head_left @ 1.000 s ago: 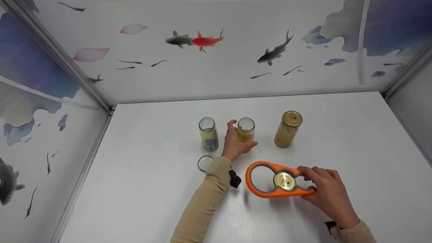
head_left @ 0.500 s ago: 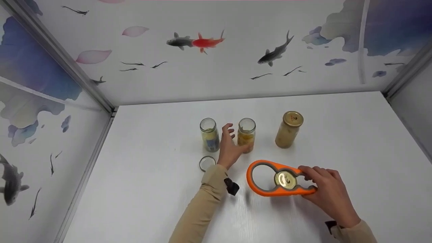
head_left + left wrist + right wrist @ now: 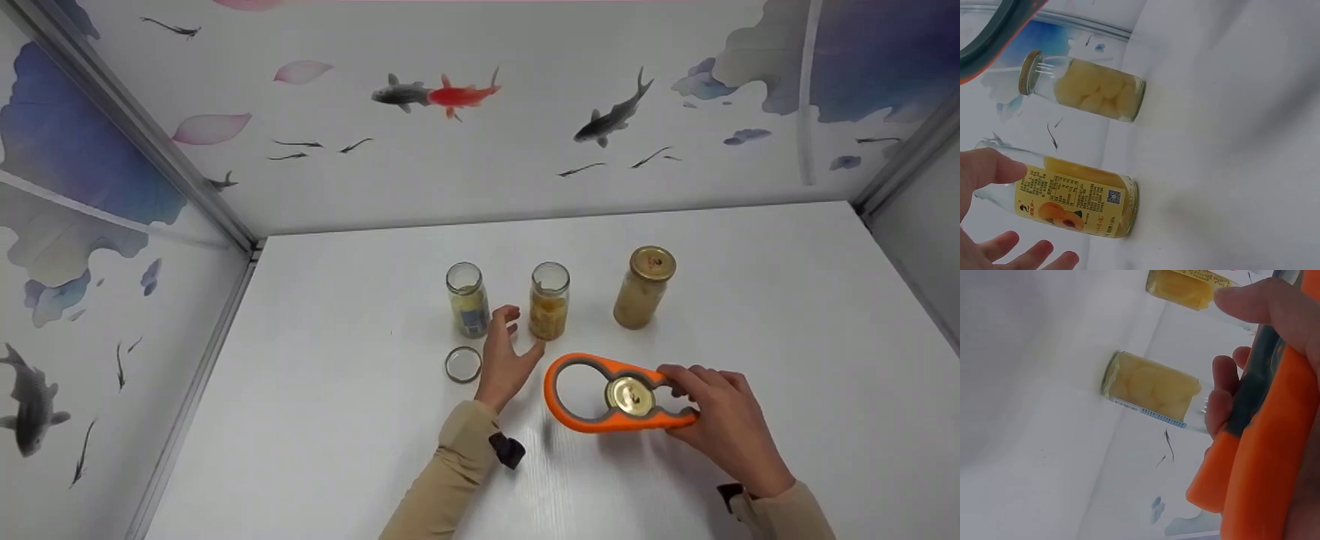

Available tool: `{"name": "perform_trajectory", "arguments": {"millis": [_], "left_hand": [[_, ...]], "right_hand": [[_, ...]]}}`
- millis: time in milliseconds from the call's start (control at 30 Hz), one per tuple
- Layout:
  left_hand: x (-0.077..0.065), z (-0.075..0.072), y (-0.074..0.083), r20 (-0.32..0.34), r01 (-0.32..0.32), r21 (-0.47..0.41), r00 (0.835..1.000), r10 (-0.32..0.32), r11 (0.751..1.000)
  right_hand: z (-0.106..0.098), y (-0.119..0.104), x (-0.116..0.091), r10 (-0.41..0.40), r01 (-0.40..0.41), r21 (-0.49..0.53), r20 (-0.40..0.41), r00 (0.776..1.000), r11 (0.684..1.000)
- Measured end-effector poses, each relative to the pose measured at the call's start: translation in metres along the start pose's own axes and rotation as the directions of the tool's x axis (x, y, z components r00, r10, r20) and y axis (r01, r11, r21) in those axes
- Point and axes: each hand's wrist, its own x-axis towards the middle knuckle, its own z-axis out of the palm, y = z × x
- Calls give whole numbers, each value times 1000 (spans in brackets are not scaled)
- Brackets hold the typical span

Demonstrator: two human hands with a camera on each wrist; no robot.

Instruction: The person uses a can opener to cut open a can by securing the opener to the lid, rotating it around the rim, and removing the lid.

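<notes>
My right hand grips the handles of an orange and grey jar opener, held above the table. A gold lid is caught in the opener's smaller opening. My left hand is spread, thumb apart from the fingers, just in front of an open glass jar of yellow peaches. In the left wrist view the thumb overlaps that jar's upper part, and the yellow label with printed peaches faces the camera. Nothing is in the left hand.
Another open jar with a blue label stands at the left, a loose lid lying in front of it. To the right is a jar with its gold lid on, pale fruit inside. Fish-patterned panels rise behind the white table.
My left hand has let go of the peach jar and drawn back toward me and slightly left. The jar stays standing. My right hand and the opener have barely moved.
</notes>
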Motion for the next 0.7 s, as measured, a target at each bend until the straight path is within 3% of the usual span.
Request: {"name": "perform_trajectory", "arguments": {"millis": [133,233,433,500,600,700], "left_hand": [[-9,-2,-2,39,14,32,999,-16,999],[-15,-4,-4,65,-12,22,998,11,1000],[-22,-7,-4,144,-60,-158,986,83,986],[-24,-6,-3,202,-53,-236,974,102,970],[-29,-1,-2,299,-43,-343,942,153,938],[-37,5,3,383,17,-460,906,181,888]], "right_hand": [[1,-3,2,4,-4,4,12,1000,1000],[3,-4,3,7,-7,10,17,1000,1000],[6,-7,5,-8,8,22,7,1000,1000],[6,-8,6,-17,17,23,-4,1000,1000],[7,-11,7,-29,30,26,-16,999,999],[8,-13,8,-30,31,36,-15,999,999]]}}
